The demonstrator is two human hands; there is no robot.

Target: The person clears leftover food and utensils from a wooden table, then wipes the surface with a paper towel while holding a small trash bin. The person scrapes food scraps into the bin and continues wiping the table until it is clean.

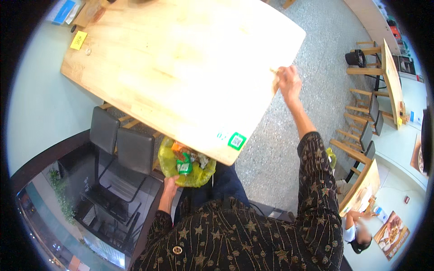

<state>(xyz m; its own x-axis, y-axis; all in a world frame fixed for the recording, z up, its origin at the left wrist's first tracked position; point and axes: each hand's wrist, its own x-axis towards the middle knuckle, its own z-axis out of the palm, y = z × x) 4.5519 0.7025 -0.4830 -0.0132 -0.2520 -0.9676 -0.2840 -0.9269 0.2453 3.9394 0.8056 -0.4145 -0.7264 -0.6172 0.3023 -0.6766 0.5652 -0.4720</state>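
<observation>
My left hand (171, 183) grips the rim of a waste bin lined with a yellow-green plastic bag (198, 179), below the near edge of the wooden table (112, 73). Inside the bag lie a crumpled green wrapper (184, 165) with a printed code, an orange piece (177, 146) and wadded tissue-like scraps (203, 160). My right hand (288, 81) is at the table's right edge, fingers pinched around a small pale item (273, 70). Glare and blur hide what that item is. Much of the tabletop is washed out by bright light.
A green code sticker (236, 141) marks the near corner. A yellow card (78, 40) and a tissue box (64, 12) are at the far left. Grey chairs (135, 149) stand left of the bin. Across the speckled floor (261, 176), a person (361, 233) sits at another table (364, 183).
</observation>
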